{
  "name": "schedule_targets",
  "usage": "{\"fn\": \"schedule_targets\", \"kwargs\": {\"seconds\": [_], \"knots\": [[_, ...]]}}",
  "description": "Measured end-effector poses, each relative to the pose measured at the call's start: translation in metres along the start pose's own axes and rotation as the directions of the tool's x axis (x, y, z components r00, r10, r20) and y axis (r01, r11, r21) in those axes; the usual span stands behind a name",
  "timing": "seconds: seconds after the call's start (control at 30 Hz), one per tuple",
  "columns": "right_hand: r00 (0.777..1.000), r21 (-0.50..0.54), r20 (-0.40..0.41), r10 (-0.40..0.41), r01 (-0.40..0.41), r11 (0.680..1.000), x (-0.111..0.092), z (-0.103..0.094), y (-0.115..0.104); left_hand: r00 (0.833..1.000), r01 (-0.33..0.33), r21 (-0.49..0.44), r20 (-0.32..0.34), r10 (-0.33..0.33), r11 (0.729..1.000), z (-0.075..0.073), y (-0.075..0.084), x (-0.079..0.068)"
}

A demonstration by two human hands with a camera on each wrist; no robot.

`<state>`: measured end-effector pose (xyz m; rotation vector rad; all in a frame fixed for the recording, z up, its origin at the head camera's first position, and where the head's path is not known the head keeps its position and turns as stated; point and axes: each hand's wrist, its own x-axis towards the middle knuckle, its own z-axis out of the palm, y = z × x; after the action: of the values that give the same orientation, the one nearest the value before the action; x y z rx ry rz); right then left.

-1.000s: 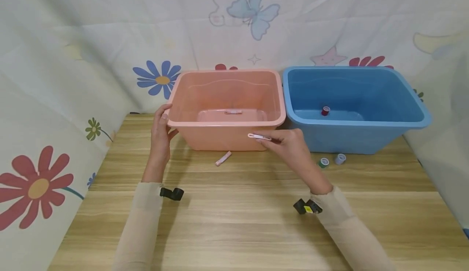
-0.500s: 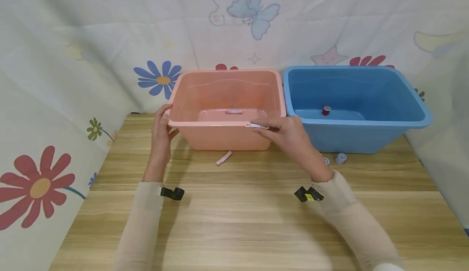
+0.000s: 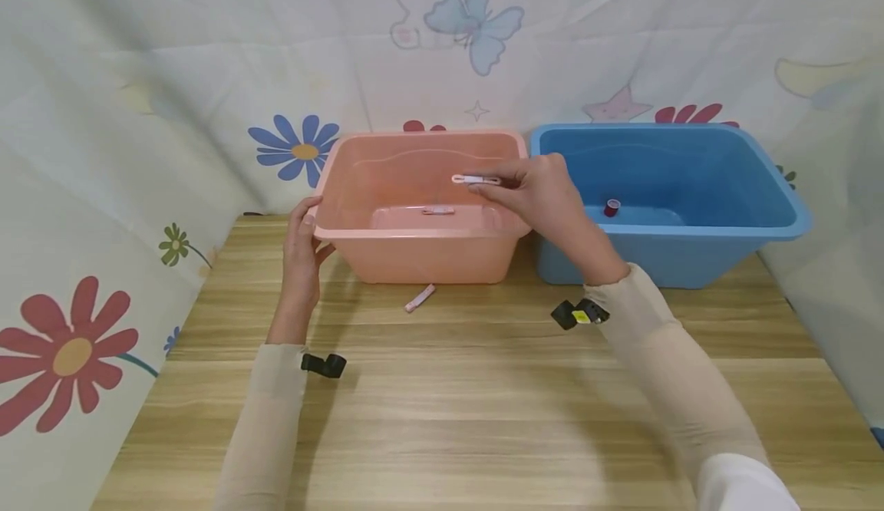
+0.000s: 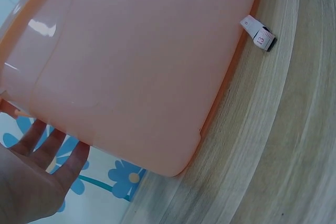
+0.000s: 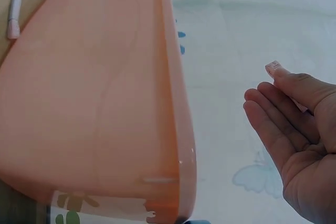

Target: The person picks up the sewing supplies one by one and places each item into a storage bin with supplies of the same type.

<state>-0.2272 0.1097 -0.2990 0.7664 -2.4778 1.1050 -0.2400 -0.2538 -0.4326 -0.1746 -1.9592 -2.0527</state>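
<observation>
A folded measuring tape (image 3: 475, 179), white and pinkish, is pinched between the thumb and fingers of my right hand (image 3: 552, 200), over the pink bin's opening. My left hand (image 3: 300, 254) holds the left rim of the pink bin (image 3: 424, 260), fingers along its outer side in the left wrist view. Inside that bin a second folded measuring tape (image 3: 438, 210) lies on the floor. A third folded tape (image 4: 259, 33), printed with red numbers, rests on the table by the bin's front base.
Right beside the pink bin stands a blue bin (image 3: 670, 262) with a dark red thread spool (image 3: 611, 207) on its floor. Both bins are at the back of the wooden table (image 3: 442, 396), against a patterned cloth (image 3: 173, 51).
My right hand has risen and moved forward with the measuring tape, from in front of the pink bin to over it. My arm now hides two spools by the blue bin. My left hand stays put.
</observation>
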Motion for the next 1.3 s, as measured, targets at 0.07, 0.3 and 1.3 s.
{"fn": "schedule_targets", "kwargs": {"seconds": [0.07,0.3,1.3], "knots": [[0.998,0.011,0.025,0.054,-0.054,0.998,0.011,-0.003,0.002,1.000,0.004,0.000,-0.004,-0.004,1.000,0.000,0.000,0.000],[0.969,0.091,0.129,0.209,-0.221,0.971,0.052,-0.012,0.006,1.000,0.016,0.002,-0.010,-0.016,1.000,0.000,0.000,0.001],[0.920,-0.056,0.251,0.302,-0.297,0.953,0.114,-0.003,0.026,1.000,0.003,0.012,0.002,-0.003,1.000,0.004,-0.002,0.000]]}}
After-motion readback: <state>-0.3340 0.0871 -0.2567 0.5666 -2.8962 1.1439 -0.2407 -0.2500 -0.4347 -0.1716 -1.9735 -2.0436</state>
